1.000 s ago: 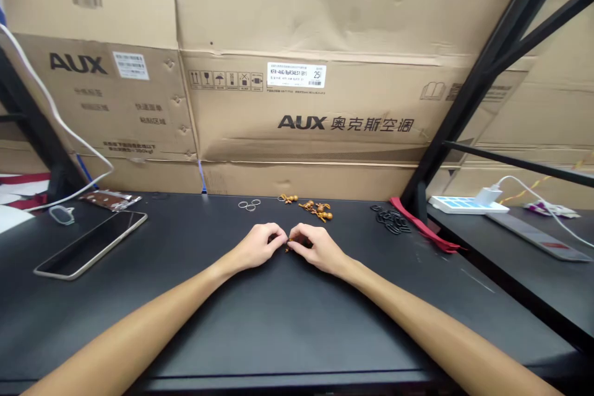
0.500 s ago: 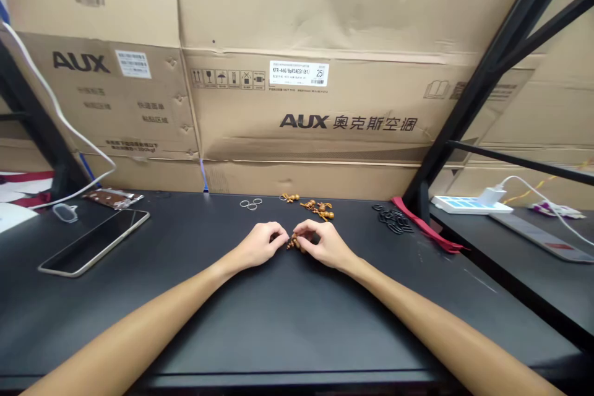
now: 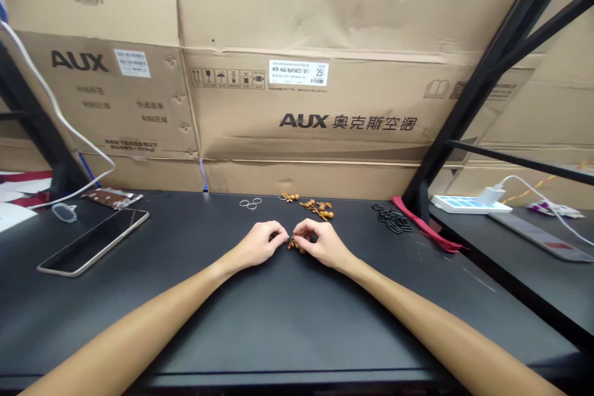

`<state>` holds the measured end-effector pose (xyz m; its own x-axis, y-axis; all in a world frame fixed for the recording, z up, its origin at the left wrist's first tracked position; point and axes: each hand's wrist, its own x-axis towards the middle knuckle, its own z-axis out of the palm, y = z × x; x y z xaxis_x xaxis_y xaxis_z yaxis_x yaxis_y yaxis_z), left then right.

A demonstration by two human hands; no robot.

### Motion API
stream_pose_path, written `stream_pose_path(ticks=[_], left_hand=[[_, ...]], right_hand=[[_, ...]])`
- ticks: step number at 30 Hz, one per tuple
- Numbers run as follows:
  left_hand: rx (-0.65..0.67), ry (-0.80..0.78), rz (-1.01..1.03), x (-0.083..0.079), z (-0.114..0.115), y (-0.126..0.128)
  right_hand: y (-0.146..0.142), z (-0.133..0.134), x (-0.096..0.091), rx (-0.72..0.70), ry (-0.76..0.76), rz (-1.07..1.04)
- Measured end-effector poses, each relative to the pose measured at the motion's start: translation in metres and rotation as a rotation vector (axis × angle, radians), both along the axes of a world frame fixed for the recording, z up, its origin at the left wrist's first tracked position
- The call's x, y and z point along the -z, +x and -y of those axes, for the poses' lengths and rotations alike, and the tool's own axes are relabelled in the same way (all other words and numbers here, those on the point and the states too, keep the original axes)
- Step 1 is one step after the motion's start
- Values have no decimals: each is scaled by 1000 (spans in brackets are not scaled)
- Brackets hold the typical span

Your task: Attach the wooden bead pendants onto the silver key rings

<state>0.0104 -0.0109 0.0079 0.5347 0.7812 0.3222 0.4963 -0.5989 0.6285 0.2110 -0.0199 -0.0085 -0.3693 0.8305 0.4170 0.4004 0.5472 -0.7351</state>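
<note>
While both curl inward | left hand (image 3: 258, 245), right hand (image 3: 325, 245) pinch charm (image 3: 295, 245)

Far centre carton (image 3: 371, 83): large dark print "AUX 奥克斯空调". White label (image 3: 298, 73) on it reads "KFR-46G/BpR3AES1(B1)" with a boxed "25"; the lower lines are too small to read. Row of handling symbols (image 3: 227, 78) sits just left of the label. Far left carton (image 3: 106, 105): "AUX" — its white sticker (image 3: 132, 64) is illegible. Top carton (image 3: 352, 6): "AUX", with unreadable small characters beside it.
</note>
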Motion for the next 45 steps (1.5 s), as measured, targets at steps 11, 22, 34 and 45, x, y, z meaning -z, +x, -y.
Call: stream_pose_path(ticks=[11, 22, 34, 45], left_hand=[[47, 42, 26, 4, -6, -3], [138, 124, -136, 3, -10, -9], [123, 246, -214, 6, -5, -7], [145, 195, -157, 8, -9, -6]], right_hand=[[2, 0, -3, 147, 180, 199], [6, -5, 4, 68, 317, 386], [3, 3, -3, -40, 304, 363], [2, -2, 2, 25, 328, 413]])
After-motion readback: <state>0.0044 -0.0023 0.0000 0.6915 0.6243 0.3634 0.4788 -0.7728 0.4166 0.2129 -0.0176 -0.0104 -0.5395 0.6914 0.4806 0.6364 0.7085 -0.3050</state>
